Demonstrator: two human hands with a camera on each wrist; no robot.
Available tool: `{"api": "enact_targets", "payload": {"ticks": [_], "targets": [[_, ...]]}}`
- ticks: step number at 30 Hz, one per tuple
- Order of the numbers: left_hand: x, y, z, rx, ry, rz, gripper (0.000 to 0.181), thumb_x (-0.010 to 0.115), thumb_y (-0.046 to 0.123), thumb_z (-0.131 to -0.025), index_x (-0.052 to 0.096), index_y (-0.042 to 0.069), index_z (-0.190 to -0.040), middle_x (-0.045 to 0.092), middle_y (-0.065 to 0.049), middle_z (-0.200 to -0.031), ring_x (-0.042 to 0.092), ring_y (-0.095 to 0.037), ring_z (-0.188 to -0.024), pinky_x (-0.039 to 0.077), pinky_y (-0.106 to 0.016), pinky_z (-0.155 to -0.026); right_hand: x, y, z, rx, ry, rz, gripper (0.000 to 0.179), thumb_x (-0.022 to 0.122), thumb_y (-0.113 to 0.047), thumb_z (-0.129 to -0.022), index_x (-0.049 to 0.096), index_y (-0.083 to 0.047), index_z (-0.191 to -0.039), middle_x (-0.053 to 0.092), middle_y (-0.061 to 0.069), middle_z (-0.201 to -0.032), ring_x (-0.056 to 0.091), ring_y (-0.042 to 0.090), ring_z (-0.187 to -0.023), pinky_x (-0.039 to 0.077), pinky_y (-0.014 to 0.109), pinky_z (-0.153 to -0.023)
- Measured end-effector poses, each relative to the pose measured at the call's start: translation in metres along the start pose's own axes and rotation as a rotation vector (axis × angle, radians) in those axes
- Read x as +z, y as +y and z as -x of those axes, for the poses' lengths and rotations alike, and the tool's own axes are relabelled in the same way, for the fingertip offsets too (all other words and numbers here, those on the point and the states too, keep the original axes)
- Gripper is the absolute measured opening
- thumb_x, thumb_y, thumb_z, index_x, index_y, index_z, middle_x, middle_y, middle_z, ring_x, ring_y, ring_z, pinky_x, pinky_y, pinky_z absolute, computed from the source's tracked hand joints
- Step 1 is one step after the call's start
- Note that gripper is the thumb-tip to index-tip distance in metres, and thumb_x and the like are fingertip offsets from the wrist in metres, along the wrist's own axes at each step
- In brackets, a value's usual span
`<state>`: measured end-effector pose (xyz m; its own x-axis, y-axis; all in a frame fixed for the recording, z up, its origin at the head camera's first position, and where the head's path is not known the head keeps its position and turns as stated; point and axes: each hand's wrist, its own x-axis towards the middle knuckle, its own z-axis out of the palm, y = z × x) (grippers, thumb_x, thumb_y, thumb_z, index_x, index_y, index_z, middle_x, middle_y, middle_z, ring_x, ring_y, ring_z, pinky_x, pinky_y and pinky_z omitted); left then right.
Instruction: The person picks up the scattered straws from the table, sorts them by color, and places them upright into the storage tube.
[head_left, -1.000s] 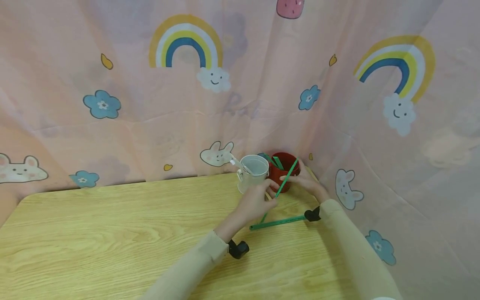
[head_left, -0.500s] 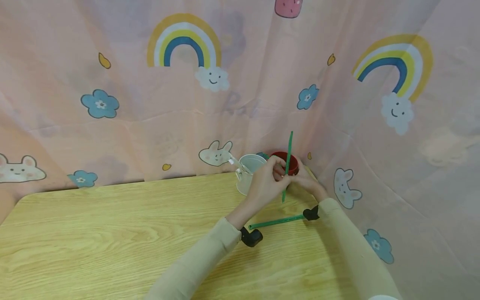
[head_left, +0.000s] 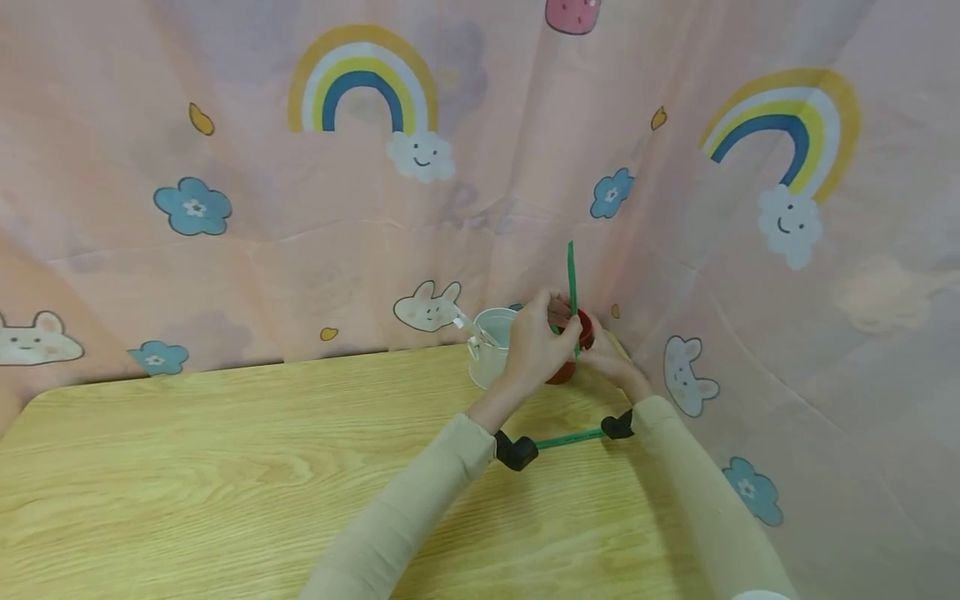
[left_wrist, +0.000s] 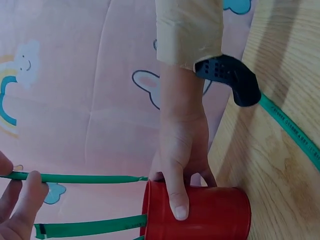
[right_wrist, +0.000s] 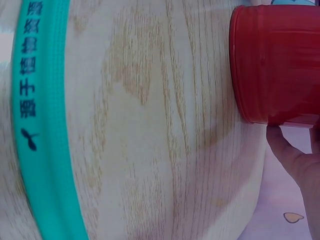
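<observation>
My left hand pinches a long thin green straw near its lower part in the head view, and the straw stands almost upright over the red bucket. In the left wrist view, the far end of this straw reaches the bucket's rim. Other green straws stick out of the bucket's mouth. My right hand grips the bucket, with its thumb along the outside wall. In the right wrist view, fingertips rest against the bucket's side.
A white bucket with white sticks in it stands left of the red one. One printed green straw lies on the wooden table, partly hidden behind the black wrist cameras. A patterned pink curtain hangs behind and to the right.
My left hand has moved up and to the right with its straw, from low in front of the buckets. The straw has swung from slanted to nearly upright. My right hand stays on the bucket.
</observation>
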<state>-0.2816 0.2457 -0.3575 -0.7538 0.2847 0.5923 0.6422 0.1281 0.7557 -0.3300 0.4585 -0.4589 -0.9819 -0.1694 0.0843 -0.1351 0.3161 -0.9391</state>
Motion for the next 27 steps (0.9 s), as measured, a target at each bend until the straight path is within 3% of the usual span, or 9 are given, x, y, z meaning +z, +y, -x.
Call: {"api": "enact_targets", "payload": {"ticks": [2,6,9,15,23,27], "targets": [[0.002,-0.002,-0.003,0.009,0.014,-0.013,0.019,0.06,0.009,-0.089,0.057,0.003,-0.107,0.069,-0.01,-0.093,0.068,-0.018,-0.083,0.056,-0.025,-0.069,0.001,-0.003,0.001,0.013,0.006,0.015,0.083,0.06,0.001,-0.09,0.005,-0.005,-0.152,0.019,0.022,-0.155,0.022,0.037,-0.14,0.029,0.046,-0.11],[0.006,-0.008,-0.007,0.018,0.036,-0.045,0.019,0.061,0.008,-0.088,0.058,0.004,-0.107,0.07,-0.009,-0.091,0.068,-0.018,-0.082,0.056,-0.025,-0.07,0.004,-0.018,0.006,0.039,0.014,0.054,0.083,0.063,-0.001,-0.089,0.009,-0.003,-0.151,0.027,0.024,-0.15,0.032,0.038,-0.134,0.037,0.039,-0.103],[0.009,-0.014,-0.01,0.008,0.041,-0.059,0.02,0.061,0.008,-0.088,0.059,0.004,-0.107,0.07,-0.008,-0.09,0.067,-0.018,-0.083,0.055,-0.023,-0.071,0.007,-0.027,0.01,0.058,0.019,0.057,0.087,0.066,-0.004,-0.088,0.007,-0.004,-0.152,0.027,0.024,-0.151,0.033,0.039,-0.134,0.038,0.042,-0.104],[0.013,-0.027,-0.015,-0.006,0.057,-0.056,0.02,0.061,0.009,-0.089,0.058,0.006,-0.109,0.071,-0.007,-0.091,0.067,-0.015,-0.083,0.053,-0.017,-0.069,0.005,-0.01,0.006,0.041,0.024,0.088,0.09,0.07,-0.015,-0.087,0.009,-0.011,-0.153,0.031,0.019,-0.151,0.034,0.035,-0.135,0.034,0.052,-0.109],[0.012,-0.03,-0.02,-0.006,0.127,0.011,0.023,0.062,0.006,-0.088,0.058,0.003,-0.111,0.07,-0.012,-0.093,0.069,-0.021,-0.084,0.058,-0.029,-0.073,0.006,-0.004,0.003,0.047,0.036,0.01,0.089,0.072,-0.014,-0.086,0.012,-0.017,-0.152,0.033,0.013,-0.15,0.034,0.032,-0.137,0.029,0.054,-0.113],[0.011,-0.031,-0.02,-0.034,0.119,-0.001,0.024,0.061,0.005,-0.088,0.058,0.001,-0.112,0.069,-0.013,-0.093,0.069,-0.023,-0.085,0.058,-0.03,-0.073,0.005,-0.004,0.003,0.051,0.051,0.012,0.088,0.072,-0.012,-0.085,0.014,-0.015,-0.151,0.034,0.013,-0.15,0.033,0.032,-0.137,0.027,0.053,-0.114]]}}
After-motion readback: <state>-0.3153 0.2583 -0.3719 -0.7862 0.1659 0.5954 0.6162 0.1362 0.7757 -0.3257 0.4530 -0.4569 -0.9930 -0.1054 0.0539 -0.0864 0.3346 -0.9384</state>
